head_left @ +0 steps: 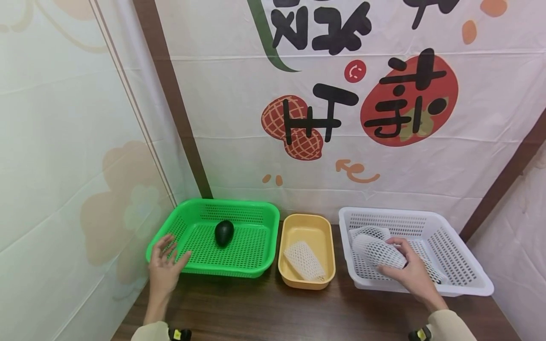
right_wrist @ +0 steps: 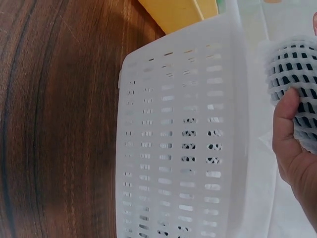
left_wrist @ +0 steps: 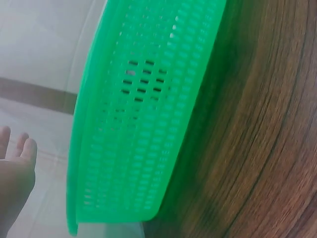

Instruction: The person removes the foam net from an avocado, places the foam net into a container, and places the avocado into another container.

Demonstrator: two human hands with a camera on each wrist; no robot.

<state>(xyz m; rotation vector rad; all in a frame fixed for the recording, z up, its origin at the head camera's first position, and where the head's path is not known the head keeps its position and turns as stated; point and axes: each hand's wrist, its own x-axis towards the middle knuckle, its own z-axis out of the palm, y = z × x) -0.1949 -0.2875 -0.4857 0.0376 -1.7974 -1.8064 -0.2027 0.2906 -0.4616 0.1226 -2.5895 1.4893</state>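
Observation:
My right hand point(head_left: 407, 270) grips a fruit in a white foam net sleeve point(head_left: 377, 251) over the white basket point(head_left: 467, 286). In the right wrist view, the thumb presses on the foam net point(right_wrist: 297, 69), and something dark shows through its mesh. Another netted piece point(head_left: 373, 231) lies behind it in the basket. Near the left front corner of the green basket point(head_left: 268, 265), my left hand point(head_left: 164, 267) is raised with fingers spread and nothing in them. A dark avocado point(head_left: 224, 233) lies bare in that basket.
Between the baskets stands a yellow tray point(head_left: 306, 285) with a foam net sleeve point(head_left: 304, 261) in it. All the containers are on a dark wooden table point(head_left: 256, 312). A printed cloth point(head_left: 230, 118) hangs behind, and a pale cloth point(head_left: 64, 189) hangs at the left.

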